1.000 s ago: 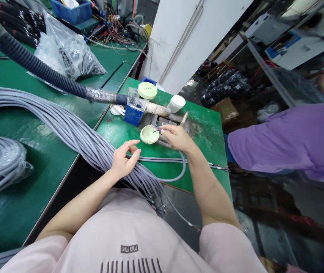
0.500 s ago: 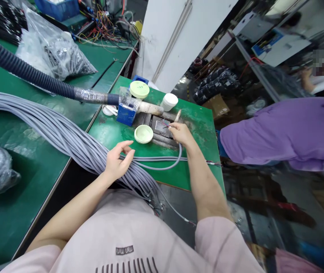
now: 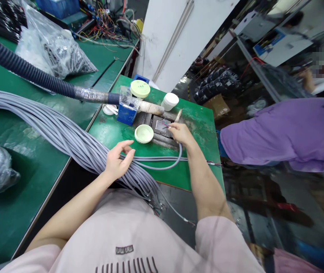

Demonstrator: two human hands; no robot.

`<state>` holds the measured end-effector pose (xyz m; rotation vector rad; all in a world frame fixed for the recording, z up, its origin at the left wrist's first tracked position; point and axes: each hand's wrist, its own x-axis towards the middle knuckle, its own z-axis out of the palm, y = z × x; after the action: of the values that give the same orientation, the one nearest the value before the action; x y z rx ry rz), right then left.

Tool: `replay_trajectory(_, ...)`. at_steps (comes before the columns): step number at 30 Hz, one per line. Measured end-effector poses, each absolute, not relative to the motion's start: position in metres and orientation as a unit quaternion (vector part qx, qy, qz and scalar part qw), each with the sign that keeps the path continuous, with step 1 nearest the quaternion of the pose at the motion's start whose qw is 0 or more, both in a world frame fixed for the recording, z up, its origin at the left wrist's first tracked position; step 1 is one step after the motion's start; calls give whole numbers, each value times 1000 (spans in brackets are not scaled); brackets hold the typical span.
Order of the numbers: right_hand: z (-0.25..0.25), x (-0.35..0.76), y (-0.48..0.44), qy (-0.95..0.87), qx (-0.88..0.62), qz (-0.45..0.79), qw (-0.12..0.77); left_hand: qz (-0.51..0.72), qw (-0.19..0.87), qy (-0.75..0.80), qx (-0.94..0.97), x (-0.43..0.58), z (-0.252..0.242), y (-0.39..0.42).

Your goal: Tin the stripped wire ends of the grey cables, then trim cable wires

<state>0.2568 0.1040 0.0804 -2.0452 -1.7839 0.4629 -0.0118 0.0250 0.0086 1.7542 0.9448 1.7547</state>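
Green workbench (image 3: 196,170): right hand (image 3: 180,134) pinching thin wires (image 3: 165,125), left hand (image 3: 118,161) half-open on grey cables (image 3: 73,136).

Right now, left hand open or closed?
Open: the left hand is curled loosely over the grey cable bundle, fingers and thumb apart, holding nothing.

Thin coloured wire ends (image 3: 165,126) pinched in the right hand (image 3: 180,134), just above a metal plate (image 3: 159,126) set into a green workbench (image 3: 198,151). Placed just left of that grip, a shallow pale green dish (image 3: 144,134). Looped just below it, a grey cable (image 3: 162,168) running up past the right hand. Further left, the left hand (image 3: 118,161), fingers loosely open, laid on a thick bundle of grey cables (image 3: 88,146).
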Motion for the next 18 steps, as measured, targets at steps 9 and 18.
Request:
replay_trajectory(9, 120, 209, 69, -620, -630, 383, 268, 640, 235, 348, 644, -12, 11, 25)
replay_trajectory(18, 97, 188, 84, -623, -607, 460, 179, 637, 253, 350, 639, -12, 8, 25)
